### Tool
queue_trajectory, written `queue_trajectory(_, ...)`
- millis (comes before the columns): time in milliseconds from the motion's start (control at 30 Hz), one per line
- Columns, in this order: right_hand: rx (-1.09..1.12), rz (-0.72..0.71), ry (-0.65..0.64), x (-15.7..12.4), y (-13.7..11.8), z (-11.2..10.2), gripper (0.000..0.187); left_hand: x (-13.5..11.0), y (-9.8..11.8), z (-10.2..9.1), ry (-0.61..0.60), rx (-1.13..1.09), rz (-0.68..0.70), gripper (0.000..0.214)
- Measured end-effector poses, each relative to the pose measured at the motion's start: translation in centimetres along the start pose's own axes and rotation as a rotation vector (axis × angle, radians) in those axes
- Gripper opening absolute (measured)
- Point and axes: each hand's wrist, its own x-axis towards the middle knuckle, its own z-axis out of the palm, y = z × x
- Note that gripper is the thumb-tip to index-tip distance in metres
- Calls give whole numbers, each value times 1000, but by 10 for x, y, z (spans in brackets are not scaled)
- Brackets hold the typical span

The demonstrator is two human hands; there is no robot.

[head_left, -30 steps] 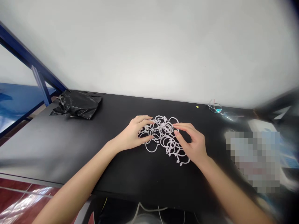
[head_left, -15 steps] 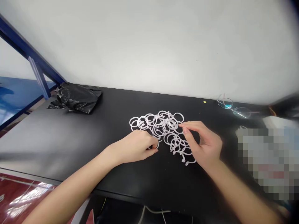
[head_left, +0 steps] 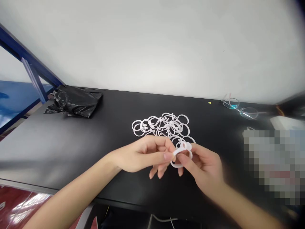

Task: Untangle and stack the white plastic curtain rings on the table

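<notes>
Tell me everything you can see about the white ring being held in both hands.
The white ring is a thin hoop that looks like plastic, with a small knobbed clasp at its top. It is lifted off the black table, held roughly upright in front of the pile of similar rings. The left hand pinches its left edge with thumb and forefinger, and the right hand grips its right side. Whether the clasp is open or closed is too small to tell.

two hands [head_left: 166,157] – one bag [head_left: 75,101]
</notes>
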Motion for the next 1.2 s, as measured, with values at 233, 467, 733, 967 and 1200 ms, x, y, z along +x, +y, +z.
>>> queue_trajectory(233, 76, 96, 194, 6, 4, -2, 15, -16, 12, -19, 309, 982, -52, 24)
queue_trajectory(467, -159, 257, 16, 15, 8, -11, 9, -9, -11, -20, 289, 1453, -179, 18)
queue_trajectory(733, -130, 365, -229, 20, -2, -25, 14, -31, 24, -21, 302, 868, 105, 16)
queue_trajectory(967, 215, 352, 59, 21, 1, -19, 21, 1, -22, 17, 584, 1463, 772, 11)
queue_trajectory(1200, 262, 159, 52, 8, 0, -8, 14, 11, -38, 24, 613, 1524, 728, 18)
